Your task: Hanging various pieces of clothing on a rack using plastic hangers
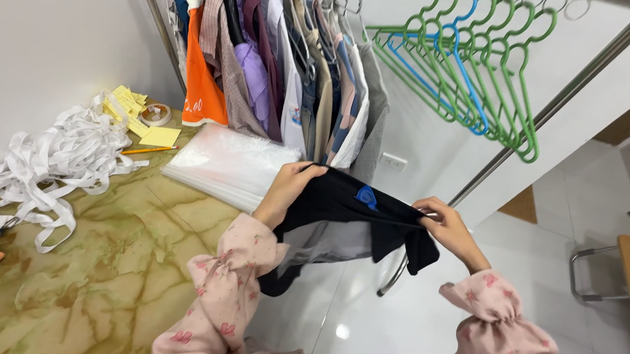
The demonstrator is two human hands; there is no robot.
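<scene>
Black garment (349, 208) with blue hanger (365, 195) inside, stretched in mid-air between both hands beside marbled bench (105, 273). Left hand (289, 186) clenched on collar edge; right hand (447, 225) pinching opposite edge. Behind: clothes rack (292, 66), empty green hangers (481, 78), plastic bags (232, 165).

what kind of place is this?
Likely a garment packing or sorting room: a rack of hung clothes, spare green hangers, a stack of clear plastic bags on the marble-look table.
</scene>
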